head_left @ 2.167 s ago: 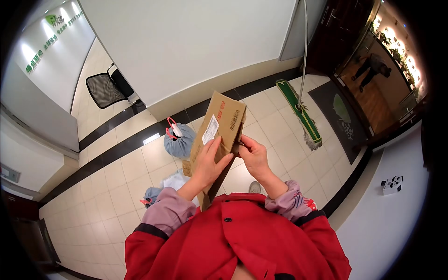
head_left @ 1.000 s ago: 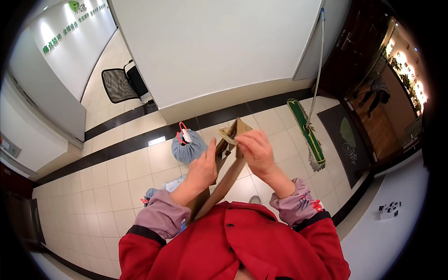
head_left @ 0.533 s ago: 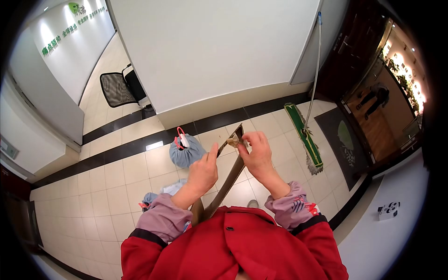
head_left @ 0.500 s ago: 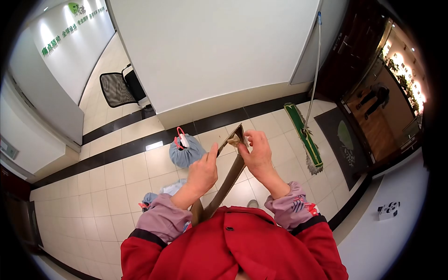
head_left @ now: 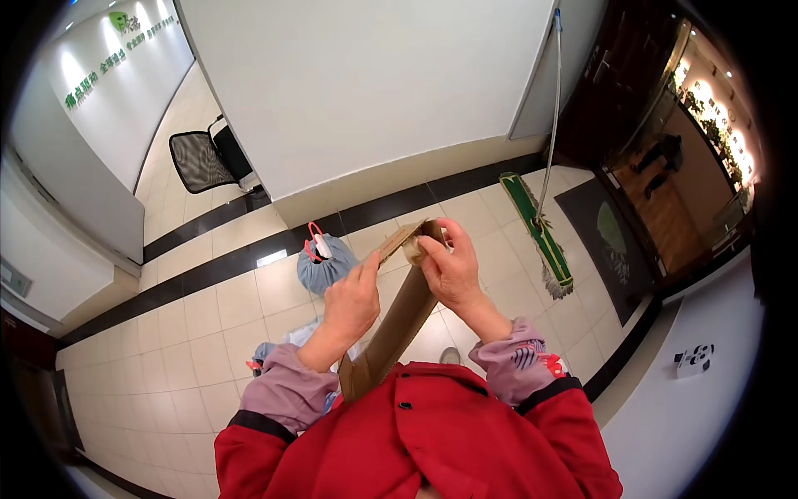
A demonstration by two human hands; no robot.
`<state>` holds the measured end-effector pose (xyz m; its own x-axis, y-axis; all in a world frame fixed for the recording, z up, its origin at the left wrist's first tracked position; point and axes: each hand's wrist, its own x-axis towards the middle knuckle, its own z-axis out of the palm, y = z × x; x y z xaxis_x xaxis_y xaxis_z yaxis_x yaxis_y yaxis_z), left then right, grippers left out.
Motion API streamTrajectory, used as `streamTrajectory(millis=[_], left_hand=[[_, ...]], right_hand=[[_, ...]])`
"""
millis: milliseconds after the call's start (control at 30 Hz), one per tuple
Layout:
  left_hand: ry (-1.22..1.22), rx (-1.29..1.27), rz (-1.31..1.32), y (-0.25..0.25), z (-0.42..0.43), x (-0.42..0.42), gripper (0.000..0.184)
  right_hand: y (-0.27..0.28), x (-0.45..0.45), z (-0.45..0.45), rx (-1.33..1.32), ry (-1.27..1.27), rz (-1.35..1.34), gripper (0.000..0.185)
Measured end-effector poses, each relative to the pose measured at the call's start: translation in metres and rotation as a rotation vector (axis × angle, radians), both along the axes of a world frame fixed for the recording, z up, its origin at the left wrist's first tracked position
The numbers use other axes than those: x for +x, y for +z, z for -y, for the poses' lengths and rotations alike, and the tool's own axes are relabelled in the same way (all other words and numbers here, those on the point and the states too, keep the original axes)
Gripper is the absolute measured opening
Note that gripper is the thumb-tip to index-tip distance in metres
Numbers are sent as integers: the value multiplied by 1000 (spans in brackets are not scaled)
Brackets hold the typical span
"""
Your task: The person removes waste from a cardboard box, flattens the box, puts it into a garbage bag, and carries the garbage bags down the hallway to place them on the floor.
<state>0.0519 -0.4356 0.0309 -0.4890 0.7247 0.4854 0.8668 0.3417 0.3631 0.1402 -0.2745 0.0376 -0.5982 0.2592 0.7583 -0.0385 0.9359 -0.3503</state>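
Observation:
A brown cardboard box [head_left: 397,326], long and narrow, stands upright against the front of my red jacket. My left hand [head_left: 351,301] is closed on the edge of its raised flap at the upper left. Between the thumb and fingers of my right hand [head_left: 454,273] is a crumpled, shiny tan strip [head_left: 413,251] that looks like packing tape, touching the top end of the cardboard. Whether the strip is still stuck to the box cannot be made out.
A blue-grey bag [head_left: 327,268] with red handles sits on the tiles, another bundle [head_left: 264,356] nearer me. A green flat mop [head_left: 532,224] leans at the wall beside a dark doormat [head_left: 600,241]. A mesh chair [head_left: 202,161] stands left; a person [head_left: 661,158] is beyond the doorway.
The cardboard has tilted so more of its inner face shows, and its flap has swung up to the left. Both hands keep their grip, shifting slightly left.

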Motion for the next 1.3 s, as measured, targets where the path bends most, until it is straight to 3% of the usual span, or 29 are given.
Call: streamTrajectory(millis=[133, 233, 433, 567, 833, 1067, 1167, 1267, 1300], left_hand=[[-2, -6, 17, -1, -2, 4, 44], [0, 16, 30, -2, -5, 5, 44], [29, 13, 14, 0, -6, 0, 44], [61, -44, -66, -1, -12, 2, 43], [54, -16, -60, -4, -19, 0, 41], [-2, 17, -51, -8, -15, -3, 39], [-19, 24, -52, -11, -14, -3, 38], [-14, -1, -49, -12, -17, -1, 38], [-9, -2, -42, -13, -17, 0, 39]], right_hand=[[0, -2, 1, -44, -13, 0, 25], [-3, -4, 5, -267, -51, 28, 35], [1, 1, 3, -791, 175, -44, 50], [21, -9, 7, -1001, 30, 28, 61], [-5, -17, -2, -737, -62, 66, 59], [-37, -20, -26, -891, -110, 300, 54], [-39, -17, -21, -416, -446, 505, 56], [-34, -15, -12, -209, -537, 521, 57], [-33, -16, -11, -273, -479, 501, 59]])
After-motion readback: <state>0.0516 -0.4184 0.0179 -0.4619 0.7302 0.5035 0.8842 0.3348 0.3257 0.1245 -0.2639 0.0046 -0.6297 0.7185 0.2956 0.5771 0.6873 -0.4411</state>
